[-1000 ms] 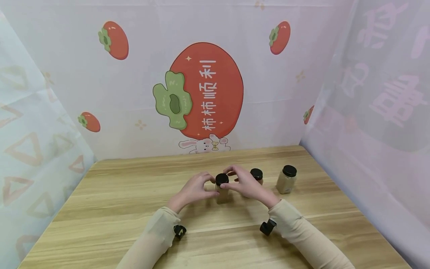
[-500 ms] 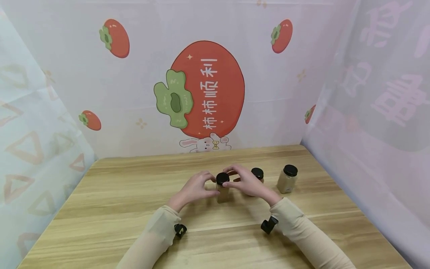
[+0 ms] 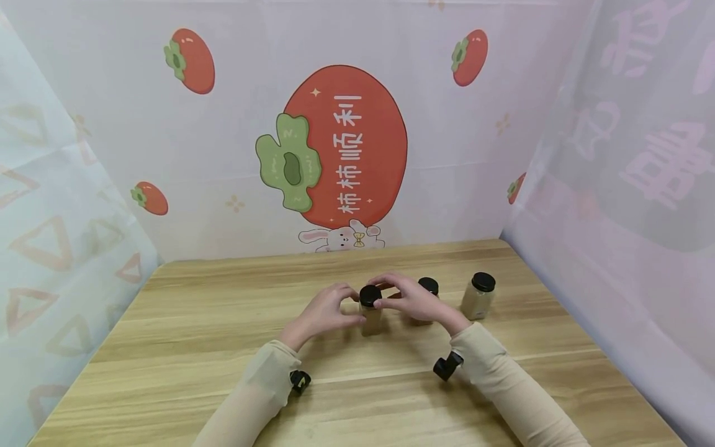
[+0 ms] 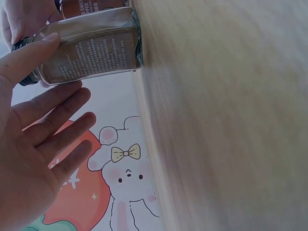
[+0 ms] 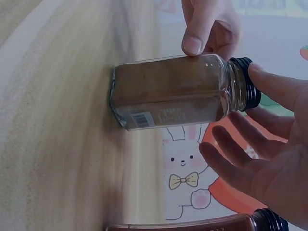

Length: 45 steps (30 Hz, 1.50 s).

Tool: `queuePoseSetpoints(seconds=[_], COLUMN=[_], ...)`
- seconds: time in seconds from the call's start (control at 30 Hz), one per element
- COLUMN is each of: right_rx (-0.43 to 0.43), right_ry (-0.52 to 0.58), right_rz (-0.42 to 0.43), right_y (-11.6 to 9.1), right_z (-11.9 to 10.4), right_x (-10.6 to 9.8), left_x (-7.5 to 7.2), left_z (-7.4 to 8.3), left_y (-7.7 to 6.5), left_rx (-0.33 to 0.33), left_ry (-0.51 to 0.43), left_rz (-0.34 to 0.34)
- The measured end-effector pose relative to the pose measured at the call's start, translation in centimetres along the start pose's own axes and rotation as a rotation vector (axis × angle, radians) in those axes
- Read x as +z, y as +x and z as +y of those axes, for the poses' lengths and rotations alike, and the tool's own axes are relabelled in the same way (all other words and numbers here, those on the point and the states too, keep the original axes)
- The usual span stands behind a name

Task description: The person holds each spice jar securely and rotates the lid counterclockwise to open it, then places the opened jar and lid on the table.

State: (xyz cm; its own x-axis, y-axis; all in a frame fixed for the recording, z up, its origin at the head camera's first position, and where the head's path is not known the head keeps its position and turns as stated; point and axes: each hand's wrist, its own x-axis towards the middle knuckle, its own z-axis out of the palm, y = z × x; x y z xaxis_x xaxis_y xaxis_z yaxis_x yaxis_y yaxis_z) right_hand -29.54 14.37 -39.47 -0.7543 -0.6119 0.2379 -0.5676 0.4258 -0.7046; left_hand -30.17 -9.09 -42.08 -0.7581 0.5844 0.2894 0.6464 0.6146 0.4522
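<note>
A: Where does the head view put your square jar (image 3: 371, 321)?

B: Upright on the wooden table (image 3: 223, 323), between your left hand (image 3: 324, 313) and your right hand (image 3: 412, 300). Your right hand partly covers a second jar (image 3: 428, 285); a third jar (image 3: 476, 302) stands farther right.

A: And your fingers?

B: Your wrist views tell that better. Your left thumb and forefinger pinch the glass, the other fingers loosely spread. Your right thumb and forefinger pinch the black lid (image 5: 251, 83), the rest of that hand fanned beneath in that view.

A: What else do your wrist views add?

B: The left one shows you printed lines (image 4: 94, 57) on the square jar; the right one, a barcode (image 5: 142, 119). Both give you the second jar's reddish side, cut off by the frame edge.
</note>
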Motion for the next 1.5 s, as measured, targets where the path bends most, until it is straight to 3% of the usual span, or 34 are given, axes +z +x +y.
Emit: queuePoseSetpoints(seconds=[0.37, 0.57, 0.73, 0.97, 1.27, 1.5], right_rx=[-0.002, 0.029, 0.054, 0.088, 0.118, 0.085], right_ry=[-0.051, -0.007, 0.042, -0.030, -0.072, -0.058], right_rz=[-0.044, -0.039, 0.014, 0.122, 0.150, 0.120], right_y=[0.0, -0.1, -0.1, 0.0, -0.1, -0.1], right_z=[-0.1, -0.2, 0.2, -0.1, -0.8, -0.8], right_x=[-0.5, -0.5, 0.0, 0.9, 1.1, 0.9], left_x=[-0.1, -0.2, -0.2, -0.3, -0.3, -0.2], left_z=[-0.1, -0.1, -0.1, -0.1, 0.0, -0.1], left_y=[0.0, 0.1, 0.1, 0.0, 0.0, 0.0], left_rx=[-0.012, -0.017, -0.013, -0.005, 0.005, 0.012], left_ry=[0.005, 0.001, -0.006, -0.003, 0.004, 0.012], left_rz=[-0.010, -0.010, -0.005, 0.001, 0.004, 0.010])
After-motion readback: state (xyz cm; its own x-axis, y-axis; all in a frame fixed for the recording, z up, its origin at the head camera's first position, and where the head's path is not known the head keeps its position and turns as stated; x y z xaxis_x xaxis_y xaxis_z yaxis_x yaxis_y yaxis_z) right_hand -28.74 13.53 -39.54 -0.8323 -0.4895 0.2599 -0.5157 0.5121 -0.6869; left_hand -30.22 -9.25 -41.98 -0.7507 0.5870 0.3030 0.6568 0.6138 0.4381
